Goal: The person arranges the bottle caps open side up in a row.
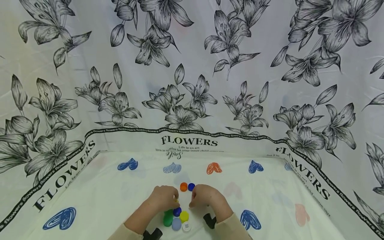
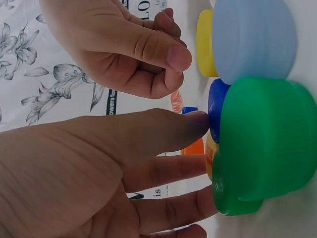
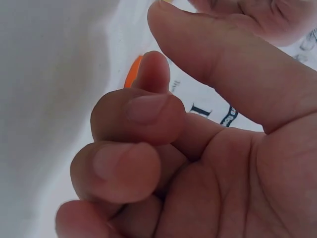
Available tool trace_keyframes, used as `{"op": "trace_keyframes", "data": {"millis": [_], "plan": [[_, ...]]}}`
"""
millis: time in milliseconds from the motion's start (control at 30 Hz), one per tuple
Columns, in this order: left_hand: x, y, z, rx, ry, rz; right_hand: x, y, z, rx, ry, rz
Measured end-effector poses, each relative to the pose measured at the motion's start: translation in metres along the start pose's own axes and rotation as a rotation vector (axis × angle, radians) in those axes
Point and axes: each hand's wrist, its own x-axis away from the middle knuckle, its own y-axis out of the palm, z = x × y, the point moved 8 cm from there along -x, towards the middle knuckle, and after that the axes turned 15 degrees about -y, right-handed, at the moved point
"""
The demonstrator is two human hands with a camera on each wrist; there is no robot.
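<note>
In the head view my left hand (image 1: 164, 196) is over a small cluster of bottle caps. Its thumb and index fingertip sit on either side of a yellow-orange cap (image 2: 210, 154), pinching it beside a dark blue cap (image 1: 177, 211). Two green caps (image 1: 168, 220) lie just under that hand, one larger than the other. Closer to me are a light blue cap (image 1: 176, 224), a yellow cap (image 1: 184, 216) and a white cap (image 1: 186, 226). My right hand (image 1: 206, 196) hovers to the right, fingers loosely curled around nothing, thumb apart.
Beyond the hands, an orange cap (image 1: 183, 187) and another blue cap (image 1: 191, 187) lie side by side. A white cloth printed with hearts (image 1: 126, 196) covers the table. Flower-printed curtains (image 1: 186, 100) hang at the back and sides.
</note>
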Motion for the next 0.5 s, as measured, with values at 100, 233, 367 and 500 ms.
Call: {"op": "trace_keyframes", "data": {"millis": [100,233,367,500], "plan": [[0.001,0.001,0.003,0.044,0.021,-0.013,0.0,0.001,-0.001,0.003,-0.004,-0.008],[0.002,0.005,0.008,0.148,0.059,-0.068,-0.001,0.004,-0.006,-0.003,-0.033,-0.029],[0.004,0.008,0.015,0.193,0.11,-0.096,-0.005,0.01,-0.011,0.009,-0.057,-0.057],[0.004,0.013,0.019,0.209,0.14,-0.087,-0.007,0.015,-0.013,0.064,-0.052,-0.068]]}}
